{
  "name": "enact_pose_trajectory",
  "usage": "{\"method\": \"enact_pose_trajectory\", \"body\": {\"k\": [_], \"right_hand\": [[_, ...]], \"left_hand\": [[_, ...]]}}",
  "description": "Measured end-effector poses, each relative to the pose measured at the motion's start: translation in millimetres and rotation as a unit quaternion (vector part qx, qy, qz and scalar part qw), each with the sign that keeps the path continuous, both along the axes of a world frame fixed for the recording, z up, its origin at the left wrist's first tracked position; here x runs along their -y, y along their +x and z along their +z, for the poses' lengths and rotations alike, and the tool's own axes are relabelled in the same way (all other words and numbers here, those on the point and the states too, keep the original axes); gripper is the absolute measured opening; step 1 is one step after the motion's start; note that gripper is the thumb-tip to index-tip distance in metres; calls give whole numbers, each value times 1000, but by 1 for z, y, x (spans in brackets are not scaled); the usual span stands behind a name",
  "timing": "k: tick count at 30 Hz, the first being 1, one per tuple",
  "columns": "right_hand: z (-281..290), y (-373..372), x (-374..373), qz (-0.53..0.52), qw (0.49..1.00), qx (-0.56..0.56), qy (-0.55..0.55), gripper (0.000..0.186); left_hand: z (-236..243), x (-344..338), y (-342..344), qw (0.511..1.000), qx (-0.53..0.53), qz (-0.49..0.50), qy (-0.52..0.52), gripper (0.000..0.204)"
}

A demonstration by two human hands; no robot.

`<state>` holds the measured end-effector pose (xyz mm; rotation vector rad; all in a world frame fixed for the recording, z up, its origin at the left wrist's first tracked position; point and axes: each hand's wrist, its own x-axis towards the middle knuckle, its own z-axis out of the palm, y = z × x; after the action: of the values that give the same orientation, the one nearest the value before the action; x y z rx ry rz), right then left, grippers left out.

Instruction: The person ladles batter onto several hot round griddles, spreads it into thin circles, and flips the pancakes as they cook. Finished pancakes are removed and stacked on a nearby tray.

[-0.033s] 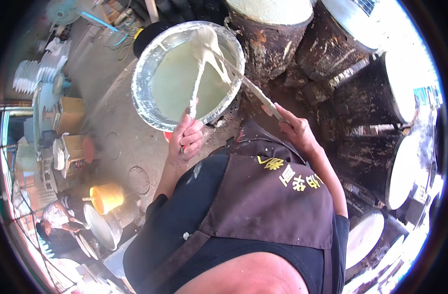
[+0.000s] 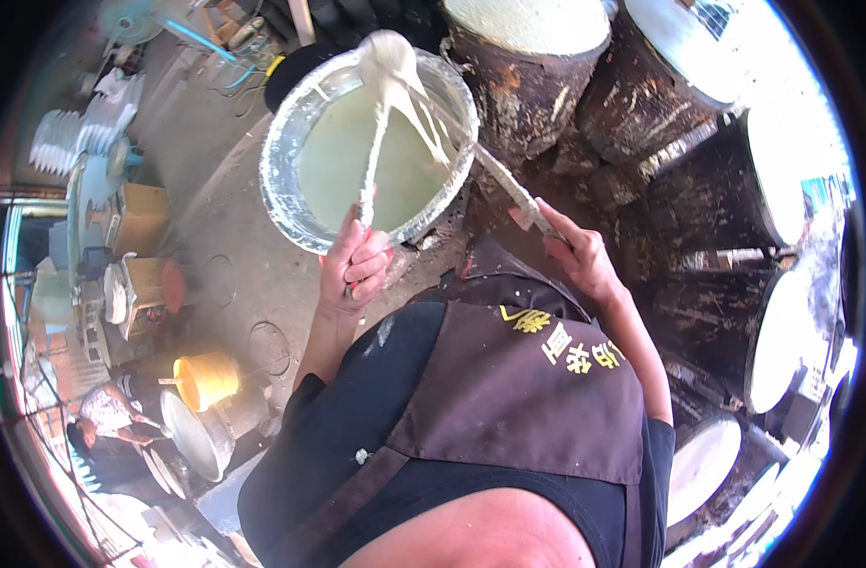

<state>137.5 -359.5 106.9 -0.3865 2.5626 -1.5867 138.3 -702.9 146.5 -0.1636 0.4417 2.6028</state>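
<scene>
1. In the head view, a long pale-coated tool was gripped in the left hand, with fingers curled closed around the handle, just beside the near rim of the tub. Its rounded end was held up against the tub's far rim, as seen from above.
2. A flat stick was pinched between thumb and fingers of the right hand, outside the tub at its near right. It was slanted across the tub's right rim; whether the rounded end was touched by its tip could not be told.
3. White strands were hung from the tools above the pale liquid in the tub.
4. It was judged that the coating could be dropped beyond the tub's far rim, since the rounded end was held so close to it.
5. Drips could also be led along the flat stick past the tub's right rim, and either grip could be loosened by wet residue.
6. Compared with the earlier frame, the rounded end had been carried farther over the tub's far rim, while both grips were kept.
</scene>
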Motion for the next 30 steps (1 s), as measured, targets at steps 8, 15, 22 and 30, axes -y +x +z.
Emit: {"method": "enact_pose_trajectory", "body": {"k": [8, 15, 22, 30], "right_hand": [[56, -13, 7, -19, 965, 195, -173, 50], [42, -47, 37, 58, 954, 246, -161, 50], [25, -56, 28, -153, 976, 42, -148, 50], [-51, -6, -75, -299, 950, -36, 80, 49]], "left_hand": [[68, 7, -8, 961, -188, 85, -186, 47], [33, 9, -31, 986, -1, 50, -162, 48], [43, -36, -73, 924, -92, -63, -367, 62], [17, -121, -182, 940, -4, -323, -108, 46]]}}
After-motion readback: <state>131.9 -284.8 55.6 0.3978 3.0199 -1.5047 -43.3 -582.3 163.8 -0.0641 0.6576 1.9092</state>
